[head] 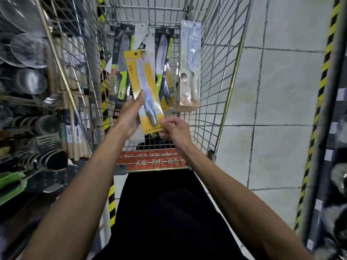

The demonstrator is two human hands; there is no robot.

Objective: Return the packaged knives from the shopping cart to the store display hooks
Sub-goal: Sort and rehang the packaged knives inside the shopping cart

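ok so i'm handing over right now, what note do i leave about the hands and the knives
Left hand: grips the yellow pack at its left edge, thumb on the front.
Right hand: pinches the same pack's bottom right corner.
Yellow pack: held up above the cart, hang hole at the top.
Still in the cart: at least two green-handled packs and a pale pack by the right wall.
Done: cannot tell how many are hung; no display hooks in view.
Left: hang the yellow pack, then the rest.
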